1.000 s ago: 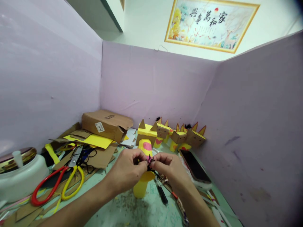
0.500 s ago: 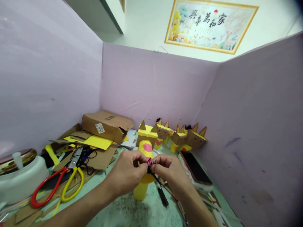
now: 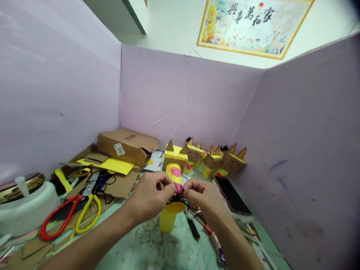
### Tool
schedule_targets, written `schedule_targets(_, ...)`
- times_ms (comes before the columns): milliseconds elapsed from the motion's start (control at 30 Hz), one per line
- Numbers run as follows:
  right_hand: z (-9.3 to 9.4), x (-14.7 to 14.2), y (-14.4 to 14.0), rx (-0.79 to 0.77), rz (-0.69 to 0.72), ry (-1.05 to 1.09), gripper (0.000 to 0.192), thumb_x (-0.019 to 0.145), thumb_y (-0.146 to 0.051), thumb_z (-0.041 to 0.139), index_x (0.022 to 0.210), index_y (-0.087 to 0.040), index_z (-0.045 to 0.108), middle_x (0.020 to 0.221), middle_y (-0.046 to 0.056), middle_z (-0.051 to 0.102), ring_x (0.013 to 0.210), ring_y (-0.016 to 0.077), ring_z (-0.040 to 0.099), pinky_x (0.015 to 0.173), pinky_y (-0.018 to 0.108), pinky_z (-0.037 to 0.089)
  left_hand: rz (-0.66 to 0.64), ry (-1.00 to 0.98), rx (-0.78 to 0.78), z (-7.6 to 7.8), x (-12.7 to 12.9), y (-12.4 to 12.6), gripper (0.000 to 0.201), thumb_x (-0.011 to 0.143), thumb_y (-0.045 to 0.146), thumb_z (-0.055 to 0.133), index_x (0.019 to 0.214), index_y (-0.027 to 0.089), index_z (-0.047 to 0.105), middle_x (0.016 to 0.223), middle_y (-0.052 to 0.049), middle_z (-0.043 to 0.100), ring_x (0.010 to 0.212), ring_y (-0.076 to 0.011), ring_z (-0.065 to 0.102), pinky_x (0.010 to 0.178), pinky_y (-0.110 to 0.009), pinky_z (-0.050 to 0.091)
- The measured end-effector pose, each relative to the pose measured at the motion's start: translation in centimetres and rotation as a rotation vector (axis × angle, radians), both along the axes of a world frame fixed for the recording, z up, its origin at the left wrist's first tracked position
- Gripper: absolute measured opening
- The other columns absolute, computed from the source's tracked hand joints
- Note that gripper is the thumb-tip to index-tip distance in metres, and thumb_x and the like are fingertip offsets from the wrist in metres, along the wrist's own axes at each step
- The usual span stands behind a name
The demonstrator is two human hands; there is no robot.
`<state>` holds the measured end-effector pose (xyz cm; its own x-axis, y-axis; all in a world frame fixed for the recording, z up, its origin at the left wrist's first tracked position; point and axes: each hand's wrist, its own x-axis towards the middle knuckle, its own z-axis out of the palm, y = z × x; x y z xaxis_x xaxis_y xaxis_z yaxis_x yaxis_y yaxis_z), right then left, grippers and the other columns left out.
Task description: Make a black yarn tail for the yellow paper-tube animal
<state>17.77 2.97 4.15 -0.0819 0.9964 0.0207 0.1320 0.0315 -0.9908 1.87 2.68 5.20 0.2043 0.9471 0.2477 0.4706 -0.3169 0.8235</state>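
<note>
A yellow paper animal figure with pink spots and a boxy cardboard head with two ears stands before me. Black yarn lies across its upper tube, over a pink spot. My left hand pinches the yarn on the left side, thumb against forefinger. On the right side, my right hand pinches another part of the same yarn. The fingertips sit close to the tube; whether they touch it I cannot tell.
Scissors with red and yellow handles lie left over cardboard scraps. Behind are a cardboard box and several similar figures. At right lie a phone and a black-capped pen. A white pot stands far left.
My hands have moved slightly apart, and more of the black yarn and pink spot shows between them. The view has shifted a little.
</note>
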Motion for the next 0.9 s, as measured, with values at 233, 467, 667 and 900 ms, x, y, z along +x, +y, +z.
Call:
schedule_targets(233,0.3,0.2,-0.1,0.004,0.004,0.002,0.012,0.050,-0.028,0.059,0.049,-0.017,0.054,0.043,-0.006,0.043,0.043,0.0071,0.032,0.045,0.023,0.022,-0.073,0.243,-0.029,1.1,-0.9,-0.9,0.020,0.068,0.033,0.061,0.081,0.020,0.069,0.073,0.000,0.064,0.061,-0.0152,0.051,0.055,-0.025,0.036)
schedule_targets(467,0.6,0.5,-0.6,0.075,0.046,-0.143,0.034,0.052,-0.025,0.063,0.085,-0.015,0.065,0.052,-0.005,0.048,0.047,0.0087,0.037,0.045,0.022,0.025,-0.062,0.024,-0.043,-0.4,-0.1,0.0,0.018,0.071,0.025,0.055,0.073,0.016,0.070,0.068,-0.002,0.065,0.064,-0.0160,0.054,0.057,-0.025,0.037)
schedule_targets(667,0.0,0.1,-0.7,0.171,0.098,-0.142,0.024,0.059,-0.031,0.069,0.078,-0.016,0.066,0.067,0.001,0.060,0.055,0.0109,0.047,0.051,0.023,0.035,-0.097,-0.031,-0.014,-0.2,-0.1,-0.1,0.018,0.070,0.019,0.052,0.072,0.016,0.069,0.067,-0.002,0.065,0.064,-0.0150,0.053,0.057,-0.024,0.038)
schedule_targets(900,0.4,-0.3,-0.4,0.061,-0.053,-0.092,0.013,0.051,-0.028,0.058,0.054,-0.016,0.060,0.048,-0.002,0.052,0.046,0.0093,0.039,0.047,0.023,0.028,-0.059,-0.038,-0.005,-0.4,0.0,0.1,0.021,0.066,0.011,0.049,0.071,0.017,0.069,0.068,-0.001,0.067,0.065,-0.0144,0.055,0.060,-0.024,0.040)
